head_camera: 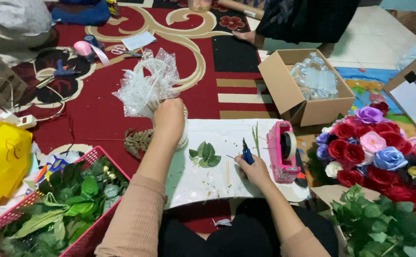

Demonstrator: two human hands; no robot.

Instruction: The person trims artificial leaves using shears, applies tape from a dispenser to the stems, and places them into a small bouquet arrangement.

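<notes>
My left hand (168,119) is closed around the base of a white lace bouquet holder (146,85), held upright over the left end of a white board (217,185). My right hand (253,170) rests on the board and grips small blue-handled cutters (247,153), tips pointing away. A sprig of green leaves (205,155) lies on the board between my hands. Thin wooden sticks lie beside it.
A pink tape dispenser (283,150) stands right of my right hand. A pink basket of leaves (56,204) sits front left, artificial roses (374,152) and foliage at right, an open cardboard box (305,85) behind. Another person's foot (246,35) is at the far edge.
</notes>
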